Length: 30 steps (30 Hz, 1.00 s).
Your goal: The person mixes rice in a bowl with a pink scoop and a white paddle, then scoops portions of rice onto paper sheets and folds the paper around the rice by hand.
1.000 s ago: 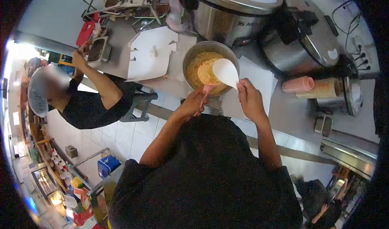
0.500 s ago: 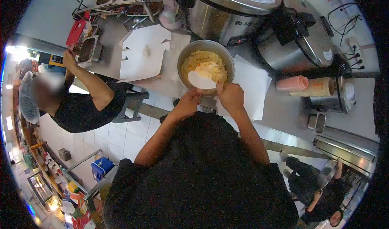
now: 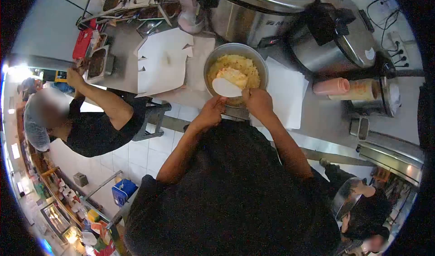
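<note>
Turning yellow rice [image 3: 244, 62] inside metal bowl [image 3: 266, 68], I judge. My right hand [image 3: 259, 104] clamps white paddle [image 3: 227, 88]; left hand [image 3: 210, 114] at bowl's near rim (fingers obscured, can't tell). Calls for a level paddle.

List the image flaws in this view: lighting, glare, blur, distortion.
Head view: wide-lens distortion bends the counter and darkens the corners; glare washes out the far left edge; the shirt is nearly black and grainy; a blur masks the face of the co-worker on the left; lettering on the front cooker is too soft to read fully.
</note>
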Tool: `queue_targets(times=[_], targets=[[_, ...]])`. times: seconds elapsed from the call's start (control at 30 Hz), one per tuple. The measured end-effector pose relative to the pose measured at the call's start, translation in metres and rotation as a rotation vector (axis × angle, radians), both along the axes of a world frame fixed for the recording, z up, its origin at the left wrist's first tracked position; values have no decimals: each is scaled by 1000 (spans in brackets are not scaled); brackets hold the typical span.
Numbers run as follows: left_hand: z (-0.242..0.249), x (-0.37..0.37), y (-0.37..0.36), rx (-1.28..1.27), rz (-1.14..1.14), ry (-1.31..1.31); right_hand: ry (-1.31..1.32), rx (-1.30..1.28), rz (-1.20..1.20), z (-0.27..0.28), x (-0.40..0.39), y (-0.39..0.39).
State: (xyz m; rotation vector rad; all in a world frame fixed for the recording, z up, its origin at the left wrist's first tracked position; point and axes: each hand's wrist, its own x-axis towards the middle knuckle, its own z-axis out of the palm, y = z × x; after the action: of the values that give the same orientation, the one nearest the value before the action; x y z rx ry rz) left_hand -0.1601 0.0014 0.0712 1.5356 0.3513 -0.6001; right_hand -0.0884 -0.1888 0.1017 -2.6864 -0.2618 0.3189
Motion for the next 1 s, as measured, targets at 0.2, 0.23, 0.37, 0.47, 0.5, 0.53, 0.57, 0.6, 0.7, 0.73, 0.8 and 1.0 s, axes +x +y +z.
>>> queue_targets(times=[0.2, 0.23, 0.37, 0.47, 0.5, 0.53, 0.57, 0.6, 0.7, 0.73, 0.8, 1.0], targets=[[-26, -1, 22, -60, -41, -69, -137, -97, -63, -11, 13, -3], [-28, -2, 22, -77, -31, -81, -136, -128, -66, -16, 16, -6], [-12, -6, 29, -150, 30, -82, -127, -211, -104, -25, 36, -25], [29, -1, 44, -137, 57, 26, -13, -247, -43, -2, 52, -59], [29, -2, 50, -121, 64, 25, -3, -207, -38, 5, 53, -57], [28, -3, 53, -105, 70, 27, 11, -167, -34, 11, 55, -55], [18, -2, 52, -7, 61, -88, 27, -128, -34, 13, 55, -54], [2, 1, 49, 90, 49, -205, -74, -73, -26, 7, 53, -45], [2, 7, 37, 260, -8, -309, -297, 3, -37, -30, 41, -5], [9, 9, 34, 299, -28, -303, -306, -27, -60, -57, 36, 1], [21, 12, 35, 289, -122, -278, -291, -88, -32, -53, 33, 0], [-5, 6, 31, 75, -195, -156, -269, -13, -64, 13, 37, -14]])
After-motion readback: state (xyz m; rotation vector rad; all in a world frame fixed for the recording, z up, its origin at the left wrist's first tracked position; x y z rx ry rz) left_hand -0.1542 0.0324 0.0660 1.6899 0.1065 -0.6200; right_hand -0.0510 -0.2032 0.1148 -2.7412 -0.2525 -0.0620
